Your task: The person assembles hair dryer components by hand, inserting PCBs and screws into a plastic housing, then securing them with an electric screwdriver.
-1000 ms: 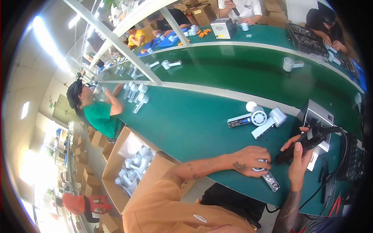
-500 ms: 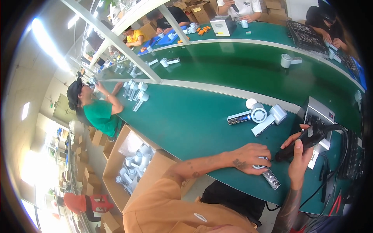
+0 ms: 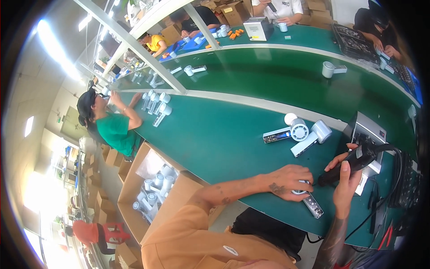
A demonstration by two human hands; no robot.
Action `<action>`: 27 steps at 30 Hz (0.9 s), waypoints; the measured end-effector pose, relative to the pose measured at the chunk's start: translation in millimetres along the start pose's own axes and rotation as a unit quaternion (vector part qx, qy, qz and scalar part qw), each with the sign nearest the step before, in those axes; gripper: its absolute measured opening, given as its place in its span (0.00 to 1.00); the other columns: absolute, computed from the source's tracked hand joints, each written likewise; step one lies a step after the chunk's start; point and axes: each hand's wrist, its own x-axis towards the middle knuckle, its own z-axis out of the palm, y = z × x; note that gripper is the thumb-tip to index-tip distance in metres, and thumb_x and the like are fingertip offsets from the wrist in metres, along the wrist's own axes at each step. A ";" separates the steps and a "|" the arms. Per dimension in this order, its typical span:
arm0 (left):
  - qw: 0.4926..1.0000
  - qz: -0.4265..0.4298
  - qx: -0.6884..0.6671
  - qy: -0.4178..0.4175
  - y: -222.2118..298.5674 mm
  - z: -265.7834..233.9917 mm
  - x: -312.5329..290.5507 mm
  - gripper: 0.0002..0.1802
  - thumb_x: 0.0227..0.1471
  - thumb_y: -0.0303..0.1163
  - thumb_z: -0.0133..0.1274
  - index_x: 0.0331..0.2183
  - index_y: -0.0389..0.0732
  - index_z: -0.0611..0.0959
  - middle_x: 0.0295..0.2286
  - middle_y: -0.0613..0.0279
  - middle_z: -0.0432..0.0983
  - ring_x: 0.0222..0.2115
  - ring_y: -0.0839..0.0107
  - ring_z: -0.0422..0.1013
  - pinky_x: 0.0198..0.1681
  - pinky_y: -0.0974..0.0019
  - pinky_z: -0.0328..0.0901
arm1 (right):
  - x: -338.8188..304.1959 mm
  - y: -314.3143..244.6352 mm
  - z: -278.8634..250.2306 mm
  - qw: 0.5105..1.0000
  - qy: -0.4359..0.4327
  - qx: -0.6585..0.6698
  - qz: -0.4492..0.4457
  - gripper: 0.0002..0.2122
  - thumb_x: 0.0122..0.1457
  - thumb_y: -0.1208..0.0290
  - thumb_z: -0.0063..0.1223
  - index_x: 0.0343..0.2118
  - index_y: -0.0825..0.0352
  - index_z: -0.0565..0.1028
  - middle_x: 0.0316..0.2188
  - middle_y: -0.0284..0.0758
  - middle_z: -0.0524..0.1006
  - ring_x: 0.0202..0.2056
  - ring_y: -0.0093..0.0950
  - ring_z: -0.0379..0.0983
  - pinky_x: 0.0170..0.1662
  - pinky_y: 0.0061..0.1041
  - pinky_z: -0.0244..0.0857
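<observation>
My left hand [image 3: 292, 180] is closed over a light-blue handheld fan [image 3: 313, 206], pressing it to the bench. The fan's opened handle points toward me, with its dark inner parts showing; its head is mostly under my fingers. In my right hand [image 3: 345, 181] is a black corded electric screwdriver [image 3: 356, 160], tilted so its tip end lies close beside the fan head. Whether the tip touches the fan is hidden. Just beyond my hands lie two more fans, one with its inside exposed [image 3: 277, 135] and one with its handle turned down [image 3: 304, 145].
A metal-sided box [image 3: 367, 130] stands right of the fans, with cables near it. Behind runs a green conveyor belt [image 3: 260, 71] carrying fans. A carton [image 3: 130, 197] of fans sits at the left. A co-worker in green [image 3: 117, 130] works by more fans.
My hands, the fan and the screwdriver hold nearly the same place. Fans on the belt have shifted slightly left. The co-worker in green has moved the raised hand a little.
</observation>
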 end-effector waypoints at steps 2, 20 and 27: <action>1.000 0.001 -0.003 -0.004 -0.8 1.3 1.5 0.10 0.46 0.29 0.62 0.33 0.40 0.82 0.32 0.60 0.73 0.31 0.60 0.72 0.30 0.60 0.66 | -0.3 -0.3 -1.4 1.000 0.003 -0.001 -0.002 0.25 0.66 0.59 0.49 0.56 0.73 0.60 0.26 0.34 0.73 0.29 0.23 0.71 0.36 0.23 0.65; 1.000 -0.007 0.004 -0.016 -1.1 0.0 -2.0 0.09 0.46 0.29 0.62 0.33 0.40 0.82 0.32 0.60 0.72 0.31 0.60 0.72 0.30 0.60 0.67 | 0.3 0.1 1.2 1.000 0.007 -0.010 0.008 0.25 0.65 0.58 0.49 0.56 0.73 0.60 0.26 0.33 0.73 0.29 0.23 0.71 0.37 0.23 0.64; 1.000 -0.010 0.005 -0.004 0.8 -0.4 -1.7 0.10 0.46 0.29 0.62 0.33 0.40 0.82 0.33 0.61 0.73 0.32 0.60 0.72 0.31 0.59 0.67 | 0.3 -0.8 -0.4 1.000 -0.006 -0.012 0.000 0.25 0.66 0.59 0.48 0.57 0.73 0.60 0.26 0.34 0.73 0.29 0.23 0.71 0.38 0.23 0.64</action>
